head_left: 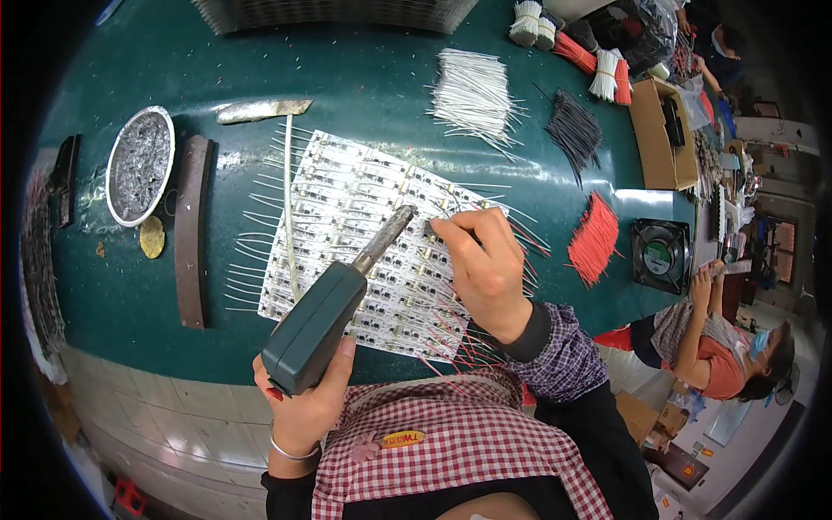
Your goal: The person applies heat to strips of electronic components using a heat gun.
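Observation:
My left hand [314, 392] is wrapped around the dark green handle of a soldering iron [319, 321]. Its metal barrel slants up and right over a white panel of small circuit boards [334, 204], the tip close to my right fingertips. Thumb and forefinger of my right hand [490, 264] are pinched together at the panel's upper right part; what lies between them is too small to make out. Thin white and red wires [442, 334] stick out along the panel's edges. A pale, thin tube [288, 195] crosses the panel's left side.
Piles of white wires [474, 95], black wires [575, 130] and red wires [594, 238] lie right, near a small fan [661, 255] and a cardboard box [652, 134]. Left are a brown bar [192, 234] and a bowl of grey metal bits [110, 178]. Another person [706, 351] sits at right.

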`<state>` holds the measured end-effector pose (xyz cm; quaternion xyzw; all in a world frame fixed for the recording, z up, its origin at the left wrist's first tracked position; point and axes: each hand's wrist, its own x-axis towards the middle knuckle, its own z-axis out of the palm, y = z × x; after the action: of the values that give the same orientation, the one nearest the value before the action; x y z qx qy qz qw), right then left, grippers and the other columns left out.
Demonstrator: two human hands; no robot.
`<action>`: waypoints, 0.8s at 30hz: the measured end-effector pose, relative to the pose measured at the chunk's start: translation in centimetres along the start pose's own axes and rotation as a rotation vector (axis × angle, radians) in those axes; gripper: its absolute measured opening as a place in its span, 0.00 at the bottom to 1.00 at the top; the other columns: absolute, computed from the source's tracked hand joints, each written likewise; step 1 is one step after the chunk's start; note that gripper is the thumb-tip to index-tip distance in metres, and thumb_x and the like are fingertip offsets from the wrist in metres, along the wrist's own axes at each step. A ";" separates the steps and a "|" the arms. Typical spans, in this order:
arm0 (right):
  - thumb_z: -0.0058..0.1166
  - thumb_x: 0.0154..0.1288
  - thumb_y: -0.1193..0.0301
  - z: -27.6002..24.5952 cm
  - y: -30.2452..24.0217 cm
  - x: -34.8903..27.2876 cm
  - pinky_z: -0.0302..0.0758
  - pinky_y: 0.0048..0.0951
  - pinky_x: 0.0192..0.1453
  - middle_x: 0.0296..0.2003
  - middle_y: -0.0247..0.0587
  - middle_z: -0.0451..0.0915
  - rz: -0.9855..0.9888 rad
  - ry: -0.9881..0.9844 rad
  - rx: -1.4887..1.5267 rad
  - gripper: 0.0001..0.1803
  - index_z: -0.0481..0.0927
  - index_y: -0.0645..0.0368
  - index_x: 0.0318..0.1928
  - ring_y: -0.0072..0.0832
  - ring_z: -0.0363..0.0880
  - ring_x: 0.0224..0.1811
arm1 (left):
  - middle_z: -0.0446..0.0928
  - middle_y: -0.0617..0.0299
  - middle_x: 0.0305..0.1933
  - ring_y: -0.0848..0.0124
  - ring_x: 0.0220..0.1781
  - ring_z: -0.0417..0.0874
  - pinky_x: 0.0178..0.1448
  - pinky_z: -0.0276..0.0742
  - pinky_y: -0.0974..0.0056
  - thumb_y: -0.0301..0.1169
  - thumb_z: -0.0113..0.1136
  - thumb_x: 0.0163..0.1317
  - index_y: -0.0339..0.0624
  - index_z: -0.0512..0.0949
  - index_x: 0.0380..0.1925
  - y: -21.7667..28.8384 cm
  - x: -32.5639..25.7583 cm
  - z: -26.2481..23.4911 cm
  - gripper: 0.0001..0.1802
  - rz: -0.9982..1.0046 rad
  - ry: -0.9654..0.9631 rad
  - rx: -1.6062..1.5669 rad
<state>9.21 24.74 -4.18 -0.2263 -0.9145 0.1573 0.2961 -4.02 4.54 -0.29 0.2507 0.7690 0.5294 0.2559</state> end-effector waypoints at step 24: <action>0.54 0.49 0.82 -0.5 -0.7 0.7 0.73 0.34 0.41 0.37 0.45 0.73 -0.016 -0.128 -0.041 0.18 0.79 0.68 0.45 0.40 0.72 0.39 | 0.77 0.61 0.29 0.77 0.26 0.76 0.29 0.70 0.71 0.19 0.68 0.54 0.30 0.82 0.34 1.5 1.4 0.2 0.08 0.047 -0.109 -0.045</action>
<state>8.81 24.58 -3.18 -0.2146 -0.9364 0.1503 0.2335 -4.70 6.08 0.90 0.2914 0.7357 0.5380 0.2905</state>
